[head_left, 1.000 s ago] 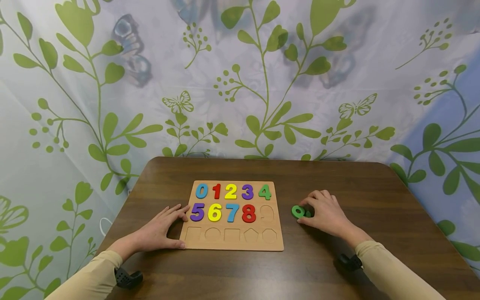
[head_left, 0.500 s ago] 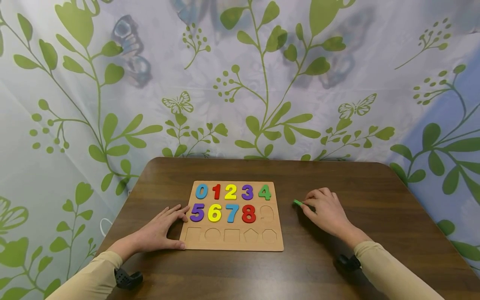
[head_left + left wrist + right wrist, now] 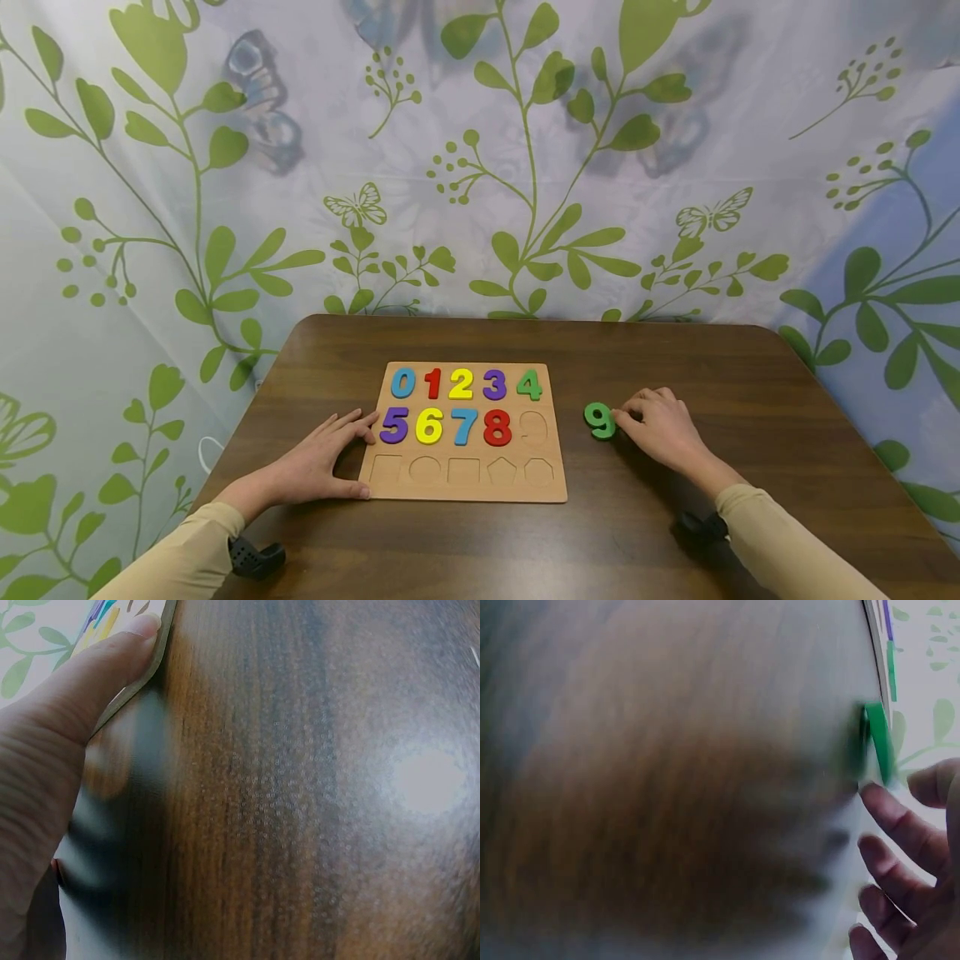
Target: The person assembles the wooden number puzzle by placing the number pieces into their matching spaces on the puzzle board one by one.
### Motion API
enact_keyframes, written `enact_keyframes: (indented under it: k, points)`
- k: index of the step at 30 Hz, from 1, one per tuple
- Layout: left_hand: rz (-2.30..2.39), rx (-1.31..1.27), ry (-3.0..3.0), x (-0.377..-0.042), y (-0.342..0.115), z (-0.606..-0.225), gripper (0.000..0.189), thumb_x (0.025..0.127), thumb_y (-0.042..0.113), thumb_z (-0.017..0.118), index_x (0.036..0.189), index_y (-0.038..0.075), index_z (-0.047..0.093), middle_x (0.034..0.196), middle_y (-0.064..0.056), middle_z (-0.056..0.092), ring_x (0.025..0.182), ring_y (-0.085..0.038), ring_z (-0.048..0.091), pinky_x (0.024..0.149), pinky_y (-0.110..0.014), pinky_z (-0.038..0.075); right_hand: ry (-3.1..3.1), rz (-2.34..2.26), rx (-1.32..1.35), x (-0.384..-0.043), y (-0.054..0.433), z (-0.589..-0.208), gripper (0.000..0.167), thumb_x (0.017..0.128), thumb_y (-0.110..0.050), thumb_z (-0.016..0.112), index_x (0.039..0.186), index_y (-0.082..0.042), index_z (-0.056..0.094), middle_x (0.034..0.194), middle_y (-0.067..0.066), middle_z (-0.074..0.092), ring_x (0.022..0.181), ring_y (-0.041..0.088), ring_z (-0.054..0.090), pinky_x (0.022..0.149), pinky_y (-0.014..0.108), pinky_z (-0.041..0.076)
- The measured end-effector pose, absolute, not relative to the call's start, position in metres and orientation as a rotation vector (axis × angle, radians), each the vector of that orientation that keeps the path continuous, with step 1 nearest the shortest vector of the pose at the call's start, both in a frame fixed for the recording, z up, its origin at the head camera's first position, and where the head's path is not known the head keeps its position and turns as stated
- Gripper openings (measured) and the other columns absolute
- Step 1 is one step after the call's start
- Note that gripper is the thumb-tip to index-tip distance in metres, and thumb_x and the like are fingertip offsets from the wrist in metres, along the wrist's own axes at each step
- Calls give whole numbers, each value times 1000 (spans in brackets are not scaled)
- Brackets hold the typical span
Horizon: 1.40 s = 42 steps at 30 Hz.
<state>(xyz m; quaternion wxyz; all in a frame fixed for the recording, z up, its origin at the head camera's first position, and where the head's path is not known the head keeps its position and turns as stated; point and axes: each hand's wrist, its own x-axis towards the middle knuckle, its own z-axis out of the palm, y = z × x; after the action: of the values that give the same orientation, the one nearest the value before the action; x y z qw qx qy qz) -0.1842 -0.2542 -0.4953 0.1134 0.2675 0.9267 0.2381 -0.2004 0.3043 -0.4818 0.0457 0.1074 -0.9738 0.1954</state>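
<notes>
A wooden number puzzle board [image 3: 468, 487] lies flat on the table, with colored numbers 0 to 8 seated in its upper rows. My left hand [image 3: 318, 462] rests at the board's left edge, fingers spread along it. In the left wrist view its thumb [image 3: 124, 656] lies over the board's corner [image 3: 166, 637]. To the right of the board, the green number 9 [image 3: 588, 421] faces up, reading as a 9. My right hand [image 3: 660, 429] pinches its right edge between thumb and fingertips. The right wrist view shows the nine [image 3: 881, 739] edge-on at the fingertips.
An outline of a 9 [image 3: 534, 427] is recessed beside the red 8 [image 3: 498, 427]. Shape recesses [image 3: 464, 471] line the bottom row. The brown table [image 3: 712, 358] reaches back to a leaf-patterned curtain [image 3: 480, 208].
The green nine has been turned over in my right hand: first lying with its ring to the left, then edge-on, now upright as a 9. The left hand has stayed still.
</notes>
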Motion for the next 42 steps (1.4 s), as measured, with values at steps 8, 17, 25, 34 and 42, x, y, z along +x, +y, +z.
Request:
enact_keyframes:
  k: [8, 17, 25, 34, 42]
  points:
    - [702, 789, 2723, -184, -255, -496, 67, 76, 69, 79, 122, 29, 53, 165, 1, 33, 154, -35, 19, 122, -61, 7, -3018, 861, 438, -205, 315, -484, 41, 90, -40, 76, 125, -19, 70, 129, 10, 62, 126, 40, 40, 96, 66, 28]
    - [695, 785, 2723, -185, -254, -498, 67, 76, 70, 78, 122, 29, 53, 165, 2, 33, 154, -36, 19, 122, -62, 7, -3057, 829, 576, -212, 315, -492, 69, 79, -52, 85, 139, -27, 63, 133, 11, 53, 124, 36, 39, 91, 60, 30]
    - [690, 779, 2726, -185, -255, -498, 68, 75, 71, 78, 123, 30, 53, 165, 2, 33, 154, -35, 19, 122, -61, 6, -3028, 821, 555, -214, 311, -495, 67, 76, -57, 85, 132, -24, 67, 127, 6, 54, 123, 37, 40, 90, 58, 31]
    - [698, 781, 2724, -186, -255, -499, 67, 75, 70, 78, 123, 30, 53, 165, 2, 33, 154, -35, 18, 122, -60, 6, -3026, 839, 525, -213, 311, -496, 62, 77, -57, 85, 127, -24, 68, 128, 7, 55, 125, 38, 38, 93, 60, 30]
    - [694, 774, 2722, -185, -255, -498, 67, 75, 70, 78, 123, 29, 53, 165, 1, 33, 154, -35, 18, 122, -60, 5, -3016, 823, 531, -213, 311, -498, 60, 77, -57, 85, 125, -25, 68, 125, 4, 56, 125, 38, 39, 92, 59, 31]
